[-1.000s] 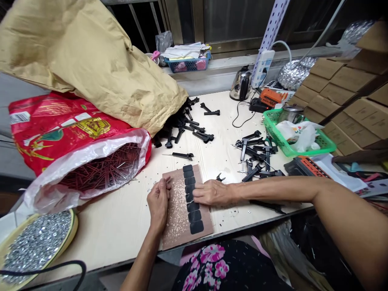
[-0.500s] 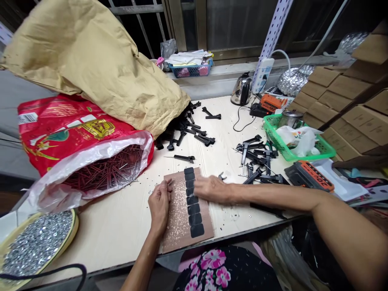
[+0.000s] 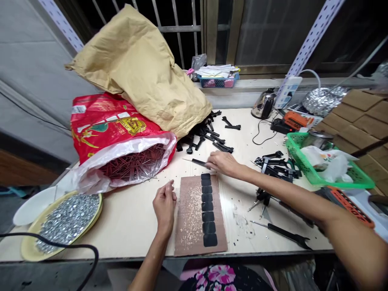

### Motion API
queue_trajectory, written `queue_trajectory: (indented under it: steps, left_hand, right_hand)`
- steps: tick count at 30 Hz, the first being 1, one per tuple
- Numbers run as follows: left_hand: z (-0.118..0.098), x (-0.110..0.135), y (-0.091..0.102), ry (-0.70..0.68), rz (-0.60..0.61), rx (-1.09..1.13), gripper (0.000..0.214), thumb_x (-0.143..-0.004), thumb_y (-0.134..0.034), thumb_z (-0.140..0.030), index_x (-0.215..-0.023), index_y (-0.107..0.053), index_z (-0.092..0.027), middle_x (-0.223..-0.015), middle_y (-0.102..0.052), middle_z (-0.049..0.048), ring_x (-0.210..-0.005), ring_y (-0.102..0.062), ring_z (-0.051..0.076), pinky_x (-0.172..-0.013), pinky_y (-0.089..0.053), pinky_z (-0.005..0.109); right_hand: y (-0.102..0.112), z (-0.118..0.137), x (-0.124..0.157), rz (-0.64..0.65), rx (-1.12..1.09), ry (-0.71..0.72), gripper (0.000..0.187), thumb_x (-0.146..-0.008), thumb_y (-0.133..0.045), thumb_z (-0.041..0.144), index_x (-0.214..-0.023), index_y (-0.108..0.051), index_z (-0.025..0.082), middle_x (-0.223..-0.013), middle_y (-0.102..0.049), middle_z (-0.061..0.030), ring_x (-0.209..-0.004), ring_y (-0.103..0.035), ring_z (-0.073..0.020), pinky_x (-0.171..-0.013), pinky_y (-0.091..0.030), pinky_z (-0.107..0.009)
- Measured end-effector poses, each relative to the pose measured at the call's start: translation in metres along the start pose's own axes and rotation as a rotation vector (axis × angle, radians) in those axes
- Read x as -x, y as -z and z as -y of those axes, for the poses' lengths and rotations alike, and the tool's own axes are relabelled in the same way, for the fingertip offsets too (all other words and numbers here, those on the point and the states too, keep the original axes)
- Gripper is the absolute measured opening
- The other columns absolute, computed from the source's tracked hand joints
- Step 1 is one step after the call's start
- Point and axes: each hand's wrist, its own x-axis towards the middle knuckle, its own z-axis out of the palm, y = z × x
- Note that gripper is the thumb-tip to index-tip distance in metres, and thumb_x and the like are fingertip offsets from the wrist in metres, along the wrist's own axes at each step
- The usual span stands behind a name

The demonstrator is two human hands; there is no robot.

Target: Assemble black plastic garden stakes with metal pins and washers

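Observation:
My right hand [image 3: 223,163] reaches past the far edge of a brown board [image 3: 189,238]. Its fingers are closed on the near end of a black plastic piece with a thin metal rod [image 3: 198,162], which lies on the table. My left hand [image 3: 165,202] rests by the board's left edge, fingers curled together; whatever they may hold is hidden. A column of black rounded-square pads [image 3: 208,217] runs down the board, beside pale speckles. Another rodded black piece with a forked end [image 3: 287,234] lies at the front right.
A red bag [image 3: 103,121] of thin metal rods and a tan sack [image 3: 145,72] spilling black pieces [image 3: 212,135] stand left. A yellow bowl [image 3: 27,246] holds metal bits. A pile of black pieces [image 3: 275,167], a green basket [image 3: 345,184] and a kettle [image 3: 263,103] are right.
My right hand has left the pads on the board and moved away from me to the black piece with the rod. My left hand stays beside the board. The view has turned left.

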Motion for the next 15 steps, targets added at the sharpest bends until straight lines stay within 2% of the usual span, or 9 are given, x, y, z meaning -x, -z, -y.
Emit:
queue_trajectory:
  steps: [3,6,10,12,15]
  left_hand:
    - [0.009,-0.015,0.030,-0.127,-0.010,-0.237,0.045,-0.083,-0.049,-0.049,-0.106,-0.066,-0.015,-0.076,-0.061,0.0026,-0.055,-0.053,0.013,-0.057,-0.045,0.028]
    - [0.023,-0.028,0.053,-0.276,0.091,-0.425,0.035,-0.085,-0.048,-0.042,-0.098,-0.068,-0.017,-0.089,-0.064,0.0062,-0.071,-0.060,0.017,-0.069,-0.047,0.031]
    - [0.041,-0.034,0.060,-0.407,0.220,-0.553,0.032,-0.088,-0.046,-0.036,-0.101,-0.067,-0.016,-0.091,-0.061,0.0065,-0.082,-0.061,0.019,-0.075,-0.047,0.031]
    - [0.045,-0.035,0.057,-0.436,0.244,-0.614,0.032,-0.090,-0.044,-0.034,-0.103,-0.066,-0.015,-0.091,-0.058,0.0062,-0.079,-0.061,0.018,-0.073,-0.047,0.030]
    - [0.045,-0.034,0.054,-0.470,0.257,-0.690,0.030,-0.091,-0.043,-0.031,-0.099,-0.066,-0.014,-0.090,-0.057,0.0057,-0.077,-0.061,0.017,-0.071,-0.047,0.029]
  right_hand:
    - [-0.032,0.025,-0.054,-0.040,0.004,-0.104,0.037,-0.096,-0.037,0.044,-0.102,-0.064,0.019,-0.107,-0.060,-0.0085,-0.100,-0.053,-0.0221,-0.075,-0.040,-0.030]
    - [-0.062,0.043,-0.083,0.013,0.023,-0.161,0.029,-0.096,-0.040,0.033,-0.105,-0.062,0.018,-0.115,-0.057,-0.0105,-0.105,-0.050,-0.0258,-0.077,-0.042,-0.034]
    - [-0.080,0.049,-0.088,0.026,0.055,-0.157,0.031,-0.093,-0.031,0.009,-0.103,-0.060,0.013,-0.113,-0.057,-0.0143,-0.104,-0.048,-0.0258,-0.076,-0.043,-0.034]
    - [-0.079,0.047,-0.084,0.015,0.069,-0.147,0.031,-0.093,-0.030,0.007,-0.106,-0.058,0.013,-0.112,-0.057,-0.0140,-0.104,-0.047,-0.0251,-0.076,-0.043,-0.034]
    - [-0.069,0.044,-0.076,-0.018,0.070,-0.124,0.028,-0.097,-0.031,0.015,-0.109,-0.056,0.017,-0.109,-0.058,-0.0104,-0.098,-0.050,-0.0214,-0.076,-0.043,-0.032]
